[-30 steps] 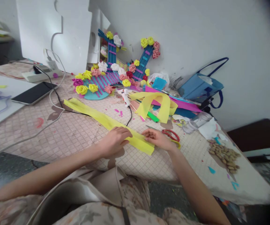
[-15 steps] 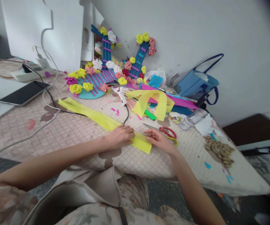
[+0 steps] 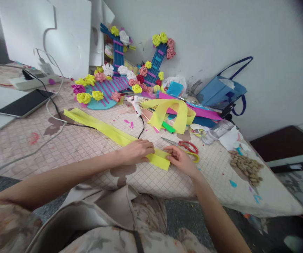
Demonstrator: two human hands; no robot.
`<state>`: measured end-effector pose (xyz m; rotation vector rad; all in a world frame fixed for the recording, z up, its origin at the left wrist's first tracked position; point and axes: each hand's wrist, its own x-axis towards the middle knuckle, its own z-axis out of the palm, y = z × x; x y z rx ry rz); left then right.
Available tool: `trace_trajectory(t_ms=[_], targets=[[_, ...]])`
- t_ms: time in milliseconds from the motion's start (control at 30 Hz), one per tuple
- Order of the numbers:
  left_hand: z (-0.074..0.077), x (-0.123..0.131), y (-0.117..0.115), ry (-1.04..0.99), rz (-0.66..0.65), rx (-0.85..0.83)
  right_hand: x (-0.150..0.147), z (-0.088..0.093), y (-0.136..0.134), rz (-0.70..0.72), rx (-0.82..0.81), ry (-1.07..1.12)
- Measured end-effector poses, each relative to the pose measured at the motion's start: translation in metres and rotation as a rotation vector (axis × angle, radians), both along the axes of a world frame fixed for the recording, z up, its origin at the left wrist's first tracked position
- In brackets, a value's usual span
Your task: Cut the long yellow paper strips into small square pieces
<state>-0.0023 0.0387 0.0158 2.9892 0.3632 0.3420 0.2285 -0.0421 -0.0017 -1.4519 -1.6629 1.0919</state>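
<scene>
A long yellow crepe paper strip (image 3: 109, 133) lies slantwise across the table, creased along its length. My left hand (image 3: 137, 151) rests on it near its right end, fingers curled and pressed down on the paper. At that end, my right hand (image 3: 180, 160) grips the strip's edge, the fingers bent over and the thumb close to them. Scissors (image 3: 188, 146) with one red and one yellow handle loop lie just behind my right hand. A second yellow paper strip (image 3: 164, 105) is looped loosely farther back.
A white glue gun (image 3: 134, 105) with a black cord stands behind the strip. Paper-flower guitar shapes (image 3: 106, 92) lean at the back. A phone (image 3: 25, 102) and a power strip (image 3: 35, 80) are at left. Peanuts (image 3: 246, 167) and a blue bag (image 3: 222, 92) are at right.
My right hand's fingers have closed in on the strip's right end. My left hand has slid very slightly to the right along the paper. The view has shifted a little.
</scene>
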Motion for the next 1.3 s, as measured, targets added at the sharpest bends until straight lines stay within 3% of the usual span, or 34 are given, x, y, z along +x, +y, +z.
trace_trajectory(t_ms=[200, 500, 833, 1300], targets=[[-0.002, 0.01, 0.002, 0.025, -0.092, 0.14, 0.0, -0.001, -0.001, -0.015, 0.012, 0.015], [-0.005, 0.019, -0.007, 0.016, -0.082, 0.312, -0.001, -0.002, -0.002, -0.044, 0.017, 0.033], [-0.008, 0.034, -0.001, -0.04, 0.205, -0.065, 0.002, 0.003, -0.009, -0.093, 0.027, 0.036], [-0.002, 0.038, 0.011, 0.0, 0.365, -0.318, -0.007, -0.008, -0.005, -0.187, 0.06, -0.053]])
